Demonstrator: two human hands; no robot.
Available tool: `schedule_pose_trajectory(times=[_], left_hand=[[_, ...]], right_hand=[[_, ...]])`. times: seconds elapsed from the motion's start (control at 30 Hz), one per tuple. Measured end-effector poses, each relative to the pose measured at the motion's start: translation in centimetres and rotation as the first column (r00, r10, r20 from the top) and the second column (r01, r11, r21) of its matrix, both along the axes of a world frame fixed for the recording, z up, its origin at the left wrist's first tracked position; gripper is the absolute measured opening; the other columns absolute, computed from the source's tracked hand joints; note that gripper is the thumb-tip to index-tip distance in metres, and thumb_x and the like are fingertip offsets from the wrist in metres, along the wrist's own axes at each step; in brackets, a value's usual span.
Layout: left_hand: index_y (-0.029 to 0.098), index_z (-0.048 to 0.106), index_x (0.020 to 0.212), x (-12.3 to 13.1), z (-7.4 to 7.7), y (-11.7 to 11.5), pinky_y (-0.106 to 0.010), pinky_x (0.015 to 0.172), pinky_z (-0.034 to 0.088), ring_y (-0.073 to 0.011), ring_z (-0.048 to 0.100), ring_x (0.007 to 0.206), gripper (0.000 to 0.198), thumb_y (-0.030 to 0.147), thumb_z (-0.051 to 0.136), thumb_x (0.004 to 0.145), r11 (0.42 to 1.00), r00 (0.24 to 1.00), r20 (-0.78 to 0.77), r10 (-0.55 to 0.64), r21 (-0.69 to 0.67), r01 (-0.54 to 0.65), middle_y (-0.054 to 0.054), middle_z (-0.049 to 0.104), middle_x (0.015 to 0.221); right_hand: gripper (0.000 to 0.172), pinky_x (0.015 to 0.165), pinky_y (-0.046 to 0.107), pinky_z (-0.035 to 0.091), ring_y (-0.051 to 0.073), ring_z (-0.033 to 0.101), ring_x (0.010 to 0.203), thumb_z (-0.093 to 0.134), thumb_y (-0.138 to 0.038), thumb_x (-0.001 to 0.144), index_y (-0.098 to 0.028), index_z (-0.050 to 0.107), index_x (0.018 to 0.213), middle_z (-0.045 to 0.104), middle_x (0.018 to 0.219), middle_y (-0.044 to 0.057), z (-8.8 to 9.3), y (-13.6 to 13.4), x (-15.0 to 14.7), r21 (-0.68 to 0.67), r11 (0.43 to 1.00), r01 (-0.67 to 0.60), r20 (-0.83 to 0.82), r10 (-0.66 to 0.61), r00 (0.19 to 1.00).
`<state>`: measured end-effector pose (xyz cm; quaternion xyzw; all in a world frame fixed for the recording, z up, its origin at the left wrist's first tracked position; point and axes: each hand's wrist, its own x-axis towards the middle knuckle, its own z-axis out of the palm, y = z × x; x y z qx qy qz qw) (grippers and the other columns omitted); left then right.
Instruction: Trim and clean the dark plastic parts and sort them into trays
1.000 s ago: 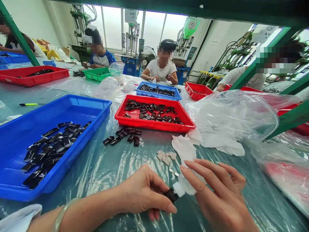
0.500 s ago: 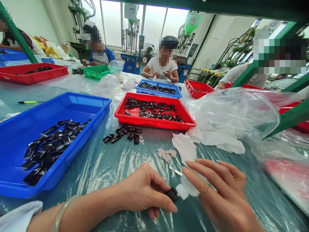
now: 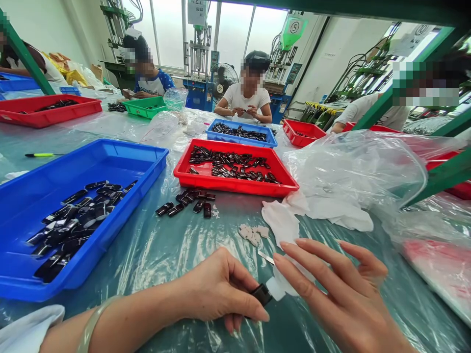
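Bright workroom, tiny work

Other people [image 3: 247,100] sit around a big green tabletop [image 3: 162,262]. Near the front, the left hand [image 3: 224,294] pinches one black piece [image 3: 262,295] between fingers and thumb. That piece is low in the middle of the view. Its white tab [image 3: 276,289] points at the right hand [image 3: 342,299]. The right fingers are spread out close to the tab. The thumb is hidden, so I cannot tell if they grip anything. By the first fingertip is a metal strip [image 3: 265,258].

It looks like the step now is fine work on the tab end. The next move seems to call for a firm left hold and a light, careful right touch.

Loose pieces [image 3: 186,198] and pale scraps [image 3: 253,234] lie farther up. More pieces sit in the red tray [image 3: 235,184] and the blue tray [image 3: 73,174].
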<state>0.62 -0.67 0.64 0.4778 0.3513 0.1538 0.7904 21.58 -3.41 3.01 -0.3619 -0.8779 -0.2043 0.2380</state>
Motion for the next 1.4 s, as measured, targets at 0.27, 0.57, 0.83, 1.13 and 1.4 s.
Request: schedule_pose_trajectory(times=[0.27, 0.57, 0.83, 1.13, 1.4], left_hand=[[0.010, 0.064, 0.061, 0.0, 0.0, -0.1, -0.015, 0.038, 0.039, -0.0068, 0.047, 0.037, 0.027, 0.033, 0.075, 0.055, 1.000, 1.000, -0.007, -0.001, -0.001, 0.001, 0.003, 0.051, 0.042], [0.010, 0.065, 0.061, 0.0, -0.3, 0.1, -0.015, 0.038, 0.039, -0.0067, 0.048, 0.036, 0.025, 0.033, 0.073, 0.058, 1.000, 1.000, 0.007, -0.028, 0.010, 0.028, 0.003, 0.052, 0.041], [0.010, 0.064, 0.059, 0.0, -0.5, 0.0, -0.015, 0.039, 0.039, -0.0073, 0.048, 0.037, 0.025, 0.032, 0.074, 0.057, 0.999, 0.999, 0.022, -0.034, -0.009, 0.034, 0.002, 0.053, 0.041], [0.010, 0.065, 0.061, 0.0, -0.2, 0.0, -0.015, 0.038, 0.038, -0.0068, 0.048, 0.036, 0.024, 0.032, 0.074, 0.055, 0.999, 0.999, 0.007, -0.036, -0.028, 0.036, 0.002, 0.054, 0.043], [0.010, 0.065, 0.061, 0.1, 0.0, 0.0, -0.015, 0.039, 0.038, -0.0064, 0.048, 0.036, 0.025, 0.032, 0.074, 0.055, 0.998, 0.999, 0.001, -0.042, -0.038, 0.042, 0.002, 0.054, 0.043]], right_hand=[[0.035, 0.099, 0.043, 0.022, 0.018, 0.056, 0.104, 0.029, -0.017, 0.094, -0.027, 0.060, 0.106, 0.068, 0.102, 0.001, -0.5, 0.1, -0.1, 0.031, 0.999, 0.021, -0.003, -0.021, 1.000], [0.033, 0.097, 0.042, 0.023, 0.017, 0.056, 0.102, 0.028, -0.021, 0.095, -0.026, 0.061, 0.101, 0.070, 0.099, 0.001, -0.5, 0.2, -0.9, 0.036, 0.999, 0.027, -0.099, -0.024, 0.995], [0.030, 0.093, 0.042, 0.025, 0.018, 0.057, 0.100, 0.032, -0.021, 0.094, -0.027, 0.060, 0.101, 0.069, 0.101, 0.002, -0.7, 0.5, -1.3, -0.005, 0.998, 0.056, -0.157, -0.057, 0.986], [0.028, 0.090, 0.039, 0.030, 0.016, 0.058, 0.093, 0.040, -0.013, 0.090, -0.030, 0.063, 0.092, 0.070, 0.092, -0.002, -1.5, 0.9, -0.9, -0.010, 0.999, 0.034, -0.282, -0.035, 0.959], [0.026, 0.093, 0.042, 0.027, 0.017, 0.058, 0.095, 0.040, -0.017, 0.091, -0.030, 0.063, 0.095, 0.069, 0.096, -0.001, -1.7, 0.3, -0.3, -0.024, 0.999, 0.024, -0.246, -0.029, 0.969]])
